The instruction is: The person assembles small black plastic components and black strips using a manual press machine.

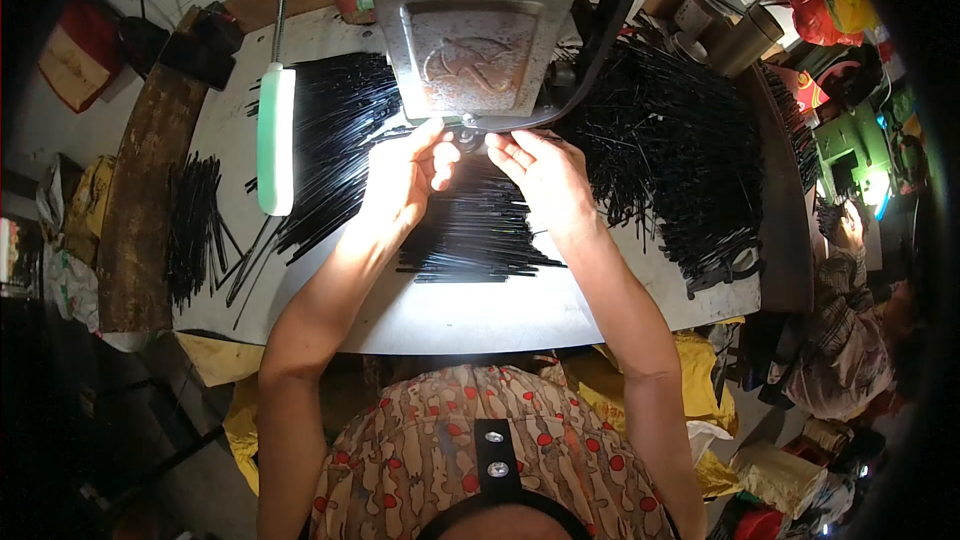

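Observation:
A grey metal press head with an umbrella relief on its front stands over the far middle of the white worktable. At its lower tip, my left hand and my right hand face each other, fingers closed in pinches. A thin black rib appears to run between the fingertips, though glare and the fingers hide most of it. Below the hands lies a bundle of thin black ribs. Larger heaps of ribs spread to the left and to the right.
A lit green-and-white lamp hangs on a flexible neck at left. A curved dark arm comes down beside the press. A smaller rib pile lies by the wooden edge. Another person works at a green machine on the right.

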`<state>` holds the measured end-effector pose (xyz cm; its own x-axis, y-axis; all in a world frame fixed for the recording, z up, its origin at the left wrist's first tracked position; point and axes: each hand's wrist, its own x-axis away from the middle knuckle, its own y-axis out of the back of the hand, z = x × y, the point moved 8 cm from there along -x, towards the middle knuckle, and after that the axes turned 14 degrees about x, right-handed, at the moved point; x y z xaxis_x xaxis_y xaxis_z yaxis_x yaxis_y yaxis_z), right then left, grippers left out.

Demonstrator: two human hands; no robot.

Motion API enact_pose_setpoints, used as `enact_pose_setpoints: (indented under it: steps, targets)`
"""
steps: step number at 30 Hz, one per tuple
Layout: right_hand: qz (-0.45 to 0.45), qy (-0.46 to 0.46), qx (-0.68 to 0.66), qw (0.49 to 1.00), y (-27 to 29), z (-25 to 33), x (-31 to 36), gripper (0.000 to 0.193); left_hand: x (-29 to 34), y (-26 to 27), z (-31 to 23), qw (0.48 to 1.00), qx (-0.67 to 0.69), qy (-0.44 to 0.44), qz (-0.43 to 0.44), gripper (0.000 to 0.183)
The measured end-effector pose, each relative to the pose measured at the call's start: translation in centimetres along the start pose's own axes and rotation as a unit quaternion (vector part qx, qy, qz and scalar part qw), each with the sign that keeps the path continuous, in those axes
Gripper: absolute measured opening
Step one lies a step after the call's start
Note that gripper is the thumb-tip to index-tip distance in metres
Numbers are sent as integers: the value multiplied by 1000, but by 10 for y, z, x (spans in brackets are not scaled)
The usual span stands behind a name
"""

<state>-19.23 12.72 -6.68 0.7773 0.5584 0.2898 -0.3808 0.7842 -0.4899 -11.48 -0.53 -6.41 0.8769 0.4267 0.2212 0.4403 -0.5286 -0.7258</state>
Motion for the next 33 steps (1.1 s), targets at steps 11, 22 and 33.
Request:
enact_pose_setpoints:
  steps: [11,22,33]
  targets:
    - [-2,19,12,1000,0,3,-1,16,3,0,-3,999,-14,-26,-30,19]
    - [2,24,-4,1000,-6,2,-2,16,6,4,0,999,-17,-16,-39,18]
    - [68,102,-12,992,-3,-3,-4,15,2,12,12,999,11,32,-33,23]
